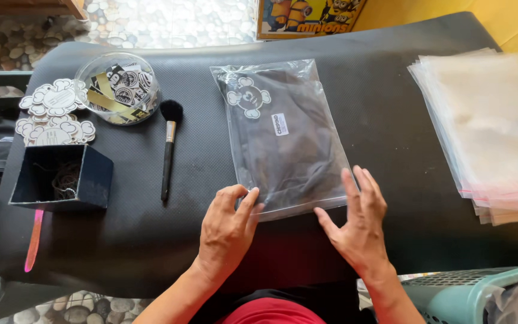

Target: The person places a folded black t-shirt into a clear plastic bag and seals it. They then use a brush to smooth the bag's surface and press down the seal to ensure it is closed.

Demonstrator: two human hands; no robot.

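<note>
One brush (168,146); one bagged garment (286,135)

The surface (391,120) is black with a fine woven texture. The bag (283,138) is clear plastic over a dark brown-black garment with a white cartoon print and a small white label. The brush (168,150) is black with a gold ferrule. The box (61,178) is navy. The stack of bags (493,126) is milky clear, edged pink. The basket (469,294) is teal.
</note>
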